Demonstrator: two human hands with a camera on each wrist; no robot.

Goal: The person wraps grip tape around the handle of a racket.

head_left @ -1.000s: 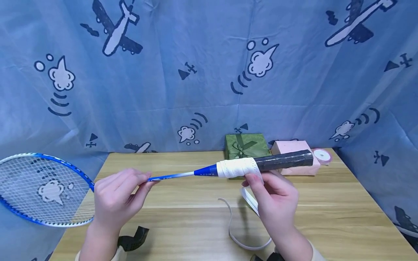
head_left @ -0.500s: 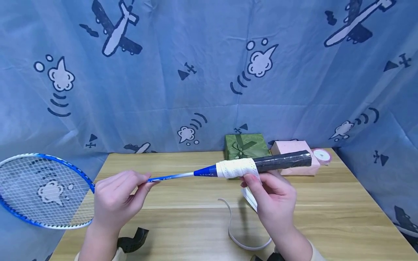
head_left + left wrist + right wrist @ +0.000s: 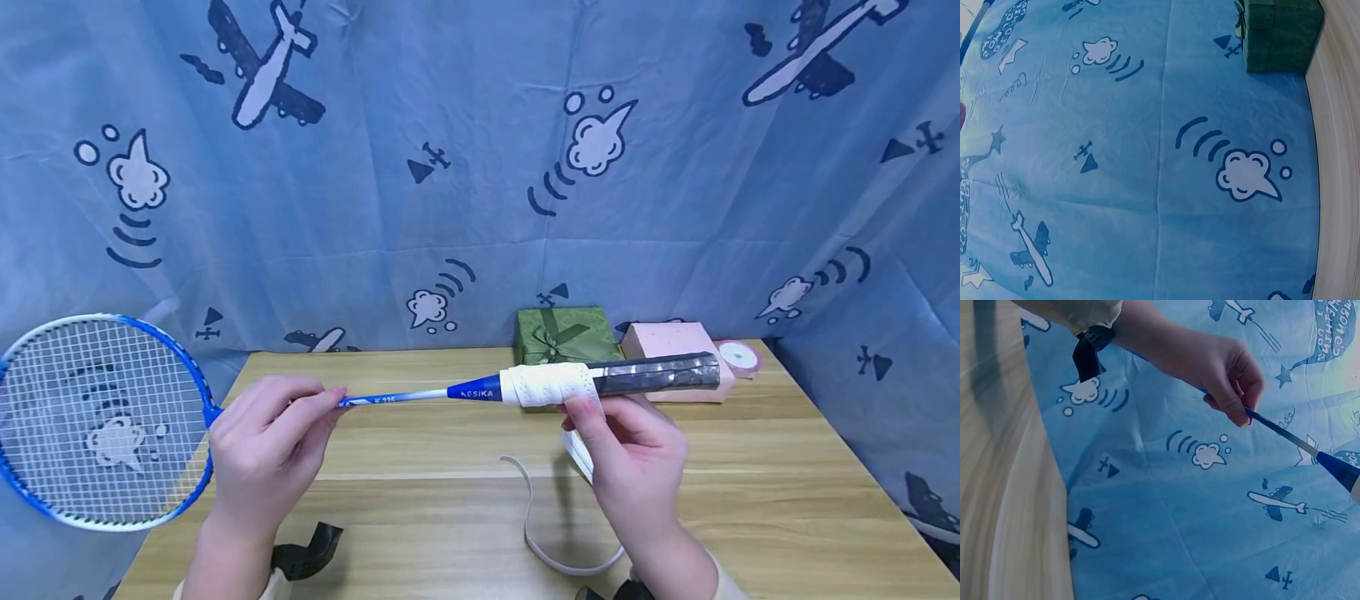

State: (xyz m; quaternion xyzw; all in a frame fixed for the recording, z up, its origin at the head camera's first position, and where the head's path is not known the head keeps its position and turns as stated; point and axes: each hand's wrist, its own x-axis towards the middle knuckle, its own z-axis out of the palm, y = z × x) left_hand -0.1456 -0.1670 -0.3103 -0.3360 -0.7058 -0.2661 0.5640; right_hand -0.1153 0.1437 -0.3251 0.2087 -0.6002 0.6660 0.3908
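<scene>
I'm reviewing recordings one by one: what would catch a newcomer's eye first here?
Probably the badminton racket, held over the table, its strings at the head view's left edge. Next, the white wrap partly covering the dark handle, pinched by the right hand. Behind hangs a blue curtain printed with airplanes.

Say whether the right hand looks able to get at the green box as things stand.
Probably not: the right hand pinches the white wrap, and the racket handle crosses in front of the green box.
</scene>
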